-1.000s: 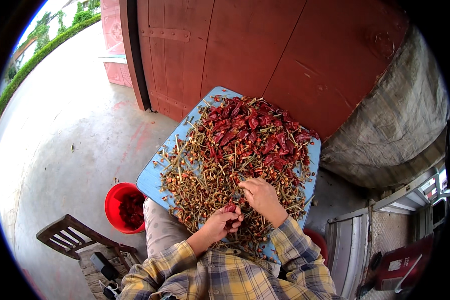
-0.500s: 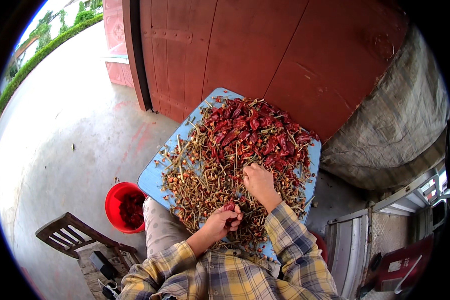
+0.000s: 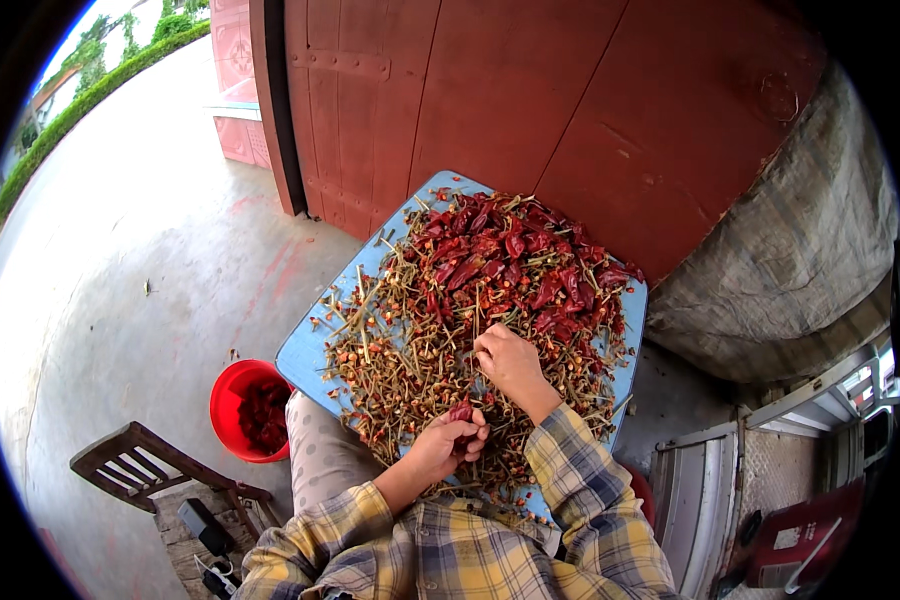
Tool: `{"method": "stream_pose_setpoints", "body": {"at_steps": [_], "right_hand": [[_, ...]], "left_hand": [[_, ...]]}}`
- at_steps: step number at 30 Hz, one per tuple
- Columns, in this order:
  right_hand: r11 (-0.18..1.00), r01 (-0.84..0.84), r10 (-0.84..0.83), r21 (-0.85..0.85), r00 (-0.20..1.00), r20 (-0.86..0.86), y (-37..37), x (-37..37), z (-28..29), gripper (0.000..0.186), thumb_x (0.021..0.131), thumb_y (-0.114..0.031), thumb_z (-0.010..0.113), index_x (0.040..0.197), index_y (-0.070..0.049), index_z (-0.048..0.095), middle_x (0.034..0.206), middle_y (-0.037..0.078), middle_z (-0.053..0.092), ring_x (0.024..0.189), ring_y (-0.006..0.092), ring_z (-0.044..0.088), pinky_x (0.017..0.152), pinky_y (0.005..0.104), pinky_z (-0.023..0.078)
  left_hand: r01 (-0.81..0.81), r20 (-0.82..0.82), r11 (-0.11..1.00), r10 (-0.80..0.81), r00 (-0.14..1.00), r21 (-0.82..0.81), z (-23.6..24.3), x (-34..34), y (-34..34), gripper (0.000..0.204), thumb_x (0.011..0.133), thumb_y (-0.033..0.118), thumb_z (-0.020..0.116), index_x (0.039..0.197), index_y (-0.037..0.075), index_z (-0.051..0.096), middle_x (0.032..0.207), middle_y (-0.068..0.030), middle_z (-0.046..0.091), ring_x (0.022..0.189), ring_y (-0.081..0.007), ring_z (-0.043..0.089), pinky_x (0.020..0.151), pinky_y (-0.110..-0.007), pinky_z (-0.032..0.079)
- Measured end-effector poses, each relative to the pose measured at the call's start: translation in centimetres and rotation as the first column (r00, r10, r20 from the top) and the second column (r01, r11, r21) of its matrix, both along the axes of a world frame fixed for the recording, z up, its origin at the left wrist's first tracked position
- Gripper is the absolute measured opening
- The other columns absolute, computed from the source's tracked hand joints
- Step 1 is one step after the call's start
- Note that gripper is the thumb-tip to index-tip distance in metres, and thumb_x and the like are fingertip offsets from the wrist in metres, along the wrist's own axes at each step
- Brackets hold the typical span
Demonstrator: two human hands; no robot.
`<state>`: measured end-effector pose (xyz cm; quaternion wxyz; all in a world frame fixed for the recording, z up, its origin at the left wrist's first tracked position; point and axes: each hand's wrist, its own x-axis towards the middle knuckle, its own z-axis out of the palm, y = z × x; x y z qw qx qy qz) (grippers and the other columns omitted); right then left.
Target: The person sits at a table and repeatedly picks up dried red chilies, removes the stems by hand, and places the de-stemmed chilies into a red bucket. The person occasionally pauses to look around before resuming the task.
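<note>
Left grip holds a half-hidden red chili; whether right grip holds anything, I cannot tell.

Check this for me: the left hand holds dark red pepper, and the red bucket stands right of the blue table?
Not quite: the head view shows the red bucket standing left of the blue table. The left hand does hold dark red pepper.

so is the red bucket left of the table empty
No, dark red dried peppers lie inside the bucket.
</note>
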<state>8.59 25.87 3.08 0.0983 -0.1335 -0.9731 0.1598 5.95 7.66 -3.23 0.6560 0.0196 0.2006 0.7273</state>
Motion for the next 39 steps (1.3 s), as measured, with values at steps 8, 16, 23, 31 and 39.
{"method": "stream_pose_setpoints", "body": {"at_steps": [8,16,23,31,39], "right_hand": [[0.999,-0.004,0.002,0.04,0.998,0.056,0.0,0.6,-0.1,0.025,0.08,-0.015,0.065,0.105,-0.016,0.062,0.097,0.006,0.054,0.088,0.0256,0.061,0.069,0.0403,0.051],[0.991,-0.059,0.059,0.117,0.998,0.005,-0.4,-0.1,-0.9,0.012,0.08,-0.012,0.065,0.088,-0.009,0.056,0.092,0.007,0.052,0.089,0.0261,0.059,0.068,0.0399,0.051],[0.994,-0.033,0.036,0.106,0.999,-0.026,-0.2,0.4,-0.8,0.012,0.08,-0.013,0.064,0.091,-0.01,0.061,0.093,0.005,0.054,0.088,0.0241,0.059,0.067,0.0393,0.049],[0.999,0.039,-0.039,0.011,0.997,-0.063,-0.2,0.3,-0.5,0.014,0.08,-0.01,0.062,0.094,-0.009,0.062,0.09,0.006,0.059,0.078,0.0235,0.059,0.067,0.0372,0.049],[0.784,0.058,-0.167,-0.618,0.979,-0.12,-0.4,2.2,2.4,0.016,0.087,-0.011,0.061,0.099,0.0,0.06,0.075,-0.001,0.056,0.063,0.0072,0.047,0.058,0.0271,0.042]], "left_hand": [[-0.031,-0.017,0.999,0.03,0.999,-0.033,0.3,0.3,0.5,0.007,0.09,0.005,0.051,0.095,0.007,0.055,0.083,-0.0056,0.056,0.066,-0.016,0.048,0.059,-0.03,0.04],[-0.043,-0.001,0.999,0.043,0.999,-0.017,-0.1,0.2,0.3,0.008,0.089,0.005,0.053,0.097,0.006,0.056,0.084,-0.0057,0.056,0.067,-0.0163,0.05,0.059,-0.03,0.041],[-0.051,0.001,0.998,0.051,0.999,-0.047,0.4,0.2,0.5,0.011,0.089,0.005,0.049,0.098,0.007,0.055,0.084,-0.007,0.055,0.069,-0.0179,0.05,0.061,-0.032,0.042],[-0.056,0.011,0.998,0.056,0.998,-0.04,0.3,0.1,0.4,0.01,0.089,0.005,0.05,0.098,0.007,0.055,0.085,-0.0064,0.055,0.07,-0.0179,0.05,0.064,-0.033,0.042],[-0.082,0.041,0.995,0.084,0.996,-0.055,0.6,0.2,0.4,0.008,0.091,0.005,0.052,0.098,0.006,0.056,0.083,-0.0056,0.056,0.068,-0.0168,0.052,0.062,-0.033,0.046]]}}
